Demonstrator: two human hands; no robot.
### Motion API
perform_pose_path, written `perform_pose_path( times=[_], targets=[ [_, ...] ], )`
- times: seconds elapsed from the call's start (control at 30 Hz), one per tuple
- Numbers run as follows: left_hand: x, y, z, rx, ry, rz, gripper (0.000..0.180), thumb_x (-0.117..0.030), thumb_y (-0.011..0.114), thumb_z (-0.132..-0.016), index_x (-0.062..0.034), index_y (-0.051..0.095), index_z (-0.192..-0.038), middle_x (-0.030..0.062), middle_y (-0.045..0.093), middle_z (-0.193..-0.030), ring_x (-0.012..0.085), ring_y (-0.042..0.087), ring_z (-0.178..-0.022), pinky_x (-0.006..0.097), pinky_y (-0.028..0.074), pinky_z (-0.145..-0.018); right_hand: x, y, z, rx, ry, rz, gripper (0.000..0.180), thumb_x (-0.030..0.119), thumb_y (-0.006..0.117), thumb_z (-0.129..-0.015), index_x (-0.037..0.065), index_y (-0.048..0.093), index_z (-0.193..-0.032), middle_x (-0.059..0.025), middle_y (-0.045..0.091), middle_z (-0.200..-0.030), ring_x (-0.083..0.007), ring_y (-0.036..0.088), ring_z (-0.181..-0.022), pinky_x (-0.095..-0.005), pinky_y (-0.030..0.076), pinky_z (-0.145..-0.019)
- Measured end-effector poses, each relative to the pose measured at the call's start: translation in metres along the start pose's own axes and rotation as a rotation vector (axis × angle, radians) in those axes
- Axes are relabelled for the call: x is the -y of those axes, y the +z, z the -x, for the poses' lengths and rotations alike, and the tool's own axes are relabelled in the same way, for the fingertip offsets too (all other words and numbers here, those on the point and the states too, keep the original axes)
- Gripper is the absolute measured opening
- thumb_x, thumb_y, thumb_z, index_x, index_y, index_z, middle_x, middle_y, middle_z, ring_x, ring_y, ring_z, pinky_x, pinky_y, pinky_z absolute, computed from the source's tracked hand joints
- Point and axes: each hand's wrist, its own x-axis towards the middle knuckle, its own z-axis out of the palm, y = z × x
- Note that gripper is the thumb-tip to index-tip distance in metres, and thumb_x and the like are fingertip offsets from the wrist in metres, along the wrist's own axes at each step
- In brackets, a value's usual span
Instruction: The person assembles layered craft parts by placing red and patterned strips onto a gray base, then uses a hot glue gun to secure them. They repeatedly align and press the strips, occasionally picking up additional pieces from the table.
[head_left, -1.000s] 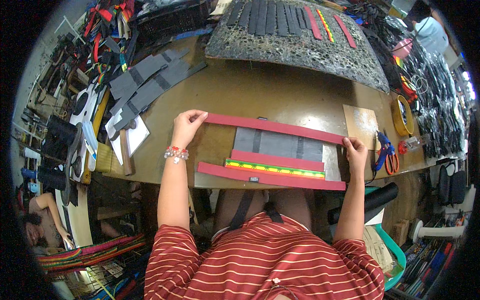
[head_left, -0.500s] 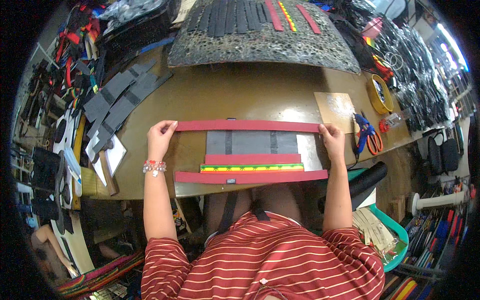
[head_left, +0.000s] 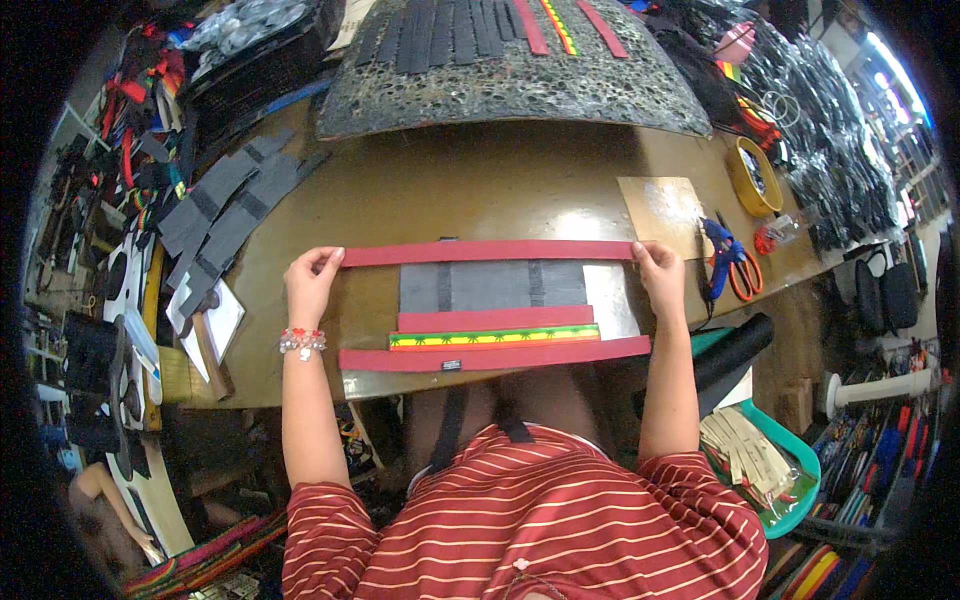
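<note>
A long dark-red strip (head_left: 490, 253) is stretched straight between my hands. My left hand (head_left: 315, 275) pinches its left end and my right hand (head_left: 657, 270) its right end. The strip lies across the far edge of a grey rectangular panel (head_left: 492, 287) with two darker bands. Along the panel's near edge is a shorter dark-red strip (head_left: 495, 320). Just nearer lies a green, yellow and red patterned strip (head_left: 495, 338). Nearest me is another long dark-red strip (head_left: 540, 355) with a small dark label (head_left: 451, 366).
Grey panels (head_left: 235, 205) and a hammer (head_left: 210, 350) lie on the left. A brown sheet (head_left: 660, 212), blue glue gun (head_left: 722, 250), orange-handled scissors (head_left: 745, 275) and yellow container (head_left: 757, 178) stand right. A speckled board (head_left: 510, 100) with strips lies at the back.
The whole view has shifted slightly. Both hands keep their pinch on the ends of the dark-red strip, which stays over the panel's far edge.
</note>
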Motion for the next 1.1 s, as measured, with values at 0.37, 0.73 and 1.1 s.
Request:
perform_pose_path(
  times=[0.37, 0.73, 1.1],
  targets=[
    [-0.0022, -0.0029, 0.0015, 0.017, -0.029, -0.088, 0.022, -0.025, 0.072, -0.081, -0.0037, 0.073, -0.087, 0.0055, 0.066, -0.072, 0.0114, 0.059, -0.065, 0.027, 0.048, -0.065, -0.0074, -0.0010, -0.0036, -0.007, -0.015, -0.030, 0.018, 0.020, 0.066, -0.090, 0.002, 0.066, -0.085, 0.0061, 0.053, -0.062, -0.0011, 0.037, -0.047, -0.0197, 0.025, -0.042],
    [-0.0085, -0.0079, 0.0065, 0.044, -0.028, -0.047, 0.020, -0.022, 0.071, -0.082, -0.0027, 0.072, -0.086, 0.0067, 0.067, -0.075, 0.0125, 0.059, -0.067, 0.028, 0.048, -0.066, -0.0060, -0.0028, -0.0029, 0.002, -0.010, 0.056, 0.017, 0.017, 0.065, -0.089, 0.000, 0.068, -0.083, 0.0031, 0.060, -0.070, -0.0043, 0.048, -0.062, -0.0212, 0.037, -0.054],
    [-0.0061, -0.0008, 0.0028, -0.005, -0.073, -0.064, 0.019, -0.023, 0.072, -0.081, -0.0044, 0.073, -0.085, 0.0051, 0.066, -0.070, 0.0103, 0.058, -0.062, 0.026, 0.048, -0.061, -0.0027, -0.0018, -0.0016, 0.000, -0.002, 0.052, 0.020, 0.018, 0.067, -0.088, -0.001, 0.068, -0.085, 0.0034, 0.060, -0.069, -0.0037, 0.045, -0.056, -0.0217, 0.035, -0.049]
  ],
)
